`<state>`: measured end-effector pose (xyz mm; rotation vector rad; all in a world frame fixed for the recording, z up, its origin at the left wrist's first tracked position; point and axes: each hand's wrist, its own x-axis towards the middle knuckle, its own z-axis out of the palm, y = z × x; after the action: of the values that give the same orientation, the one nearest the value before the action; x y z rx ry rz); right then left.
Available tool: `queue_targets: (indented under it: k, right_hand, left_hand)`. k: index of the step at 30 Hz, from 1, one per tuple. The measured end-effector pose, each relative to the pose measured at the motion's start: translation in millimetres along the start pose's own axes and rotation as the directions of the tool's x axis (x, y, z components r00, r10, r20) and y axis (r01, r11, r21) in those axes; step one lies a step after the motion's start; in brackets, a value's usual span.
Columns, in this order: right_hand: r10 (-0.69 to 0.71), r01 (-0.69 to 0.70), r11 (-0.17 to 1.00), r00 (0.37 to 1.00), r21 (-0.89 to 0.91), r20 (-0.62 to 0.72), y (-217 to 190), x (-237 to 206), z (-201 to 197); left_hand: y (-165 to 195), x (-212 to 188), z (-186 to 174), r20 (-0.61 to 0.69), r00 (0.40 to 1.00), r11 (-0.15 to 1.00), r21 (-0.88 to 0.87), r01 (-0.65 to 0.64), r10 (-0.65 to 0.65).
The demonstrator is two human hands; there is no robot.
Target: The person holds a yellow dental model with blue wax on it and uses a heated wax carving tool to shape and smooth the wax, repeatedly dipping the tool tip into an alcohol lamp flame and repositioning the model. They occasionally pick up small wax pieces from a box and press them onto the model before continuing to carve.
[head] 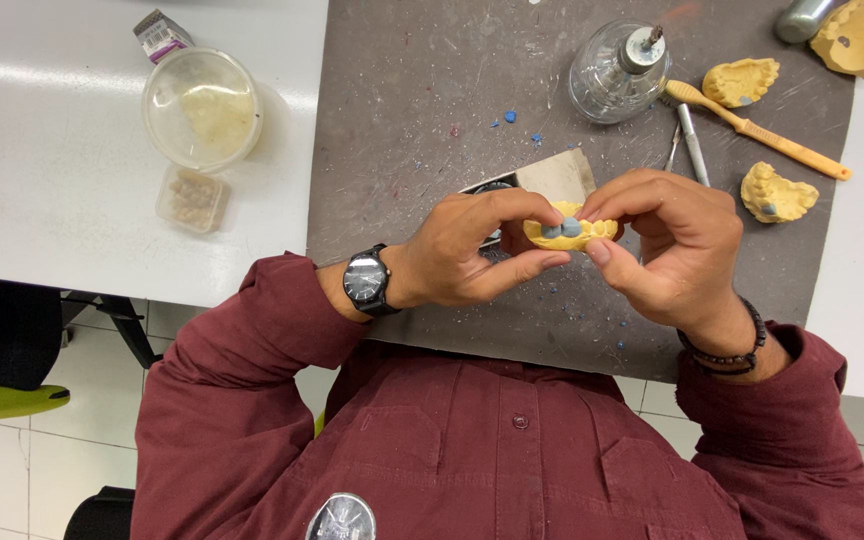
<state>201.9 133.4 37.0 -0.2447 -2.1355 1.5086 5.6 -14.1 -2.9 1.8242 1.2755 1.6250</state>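
Both my hands hold a yellow dental cast (570, 233) with blue-grey wax teeth on it, above a grey work mat (402, 120). My left hand (472, 250), with a black wristwatch, pinches the cast's left end between thumb and fingers. My right hand (667, 245), with a dark bead bracelet, grips the right end, thumb underneath. A small dark tin with a tan card lies partly hidden behind my hands.
A glass spirit lamp (617, 70), an orange toothbrush (757, 130), metal instruments (692, 140) and several more yellow casts (777, 195) lie on the mat's right side. A clear lidded tub (202, 108) and a small box (192, 198) stand on the white table at left.
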Motion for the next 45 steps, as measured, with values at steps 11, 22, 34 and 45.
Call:
queue_targets:
  k: [11, 22, 34, 45]
  right_hand:
    - [0.071, -0.067, 0.995, 0.996, 0.073, -0.061, 1, 0, 2]
    - [0.033, -0.031, 0.999, 0.998, 0.038, -0.058, 4, 0, 2]
    - [-0.021, 0.02, 1.0, 0.999, -0.018, -0.039, 3, 7, 3]
    - [-0.04, 0.026, 0.994, 0.99, -0.106, -0.135, 2, 11, 15]
  left_hand:
    - [7, 10, -6, -0.047, 0.994, 0.995, -0.001, 0.098, -0.098]
    - [8, 10, -7, -0.104, 0.992, 0.997, -0.037, 0.07, -0.073]
    - [6, 10, -6, -0.088, 0.993, 0.997, -0.023, 0.076, -0.078]
    - [6, 14, -1, -0.138, 0.926, 0.895, -0.341, 0.288, -0.351]
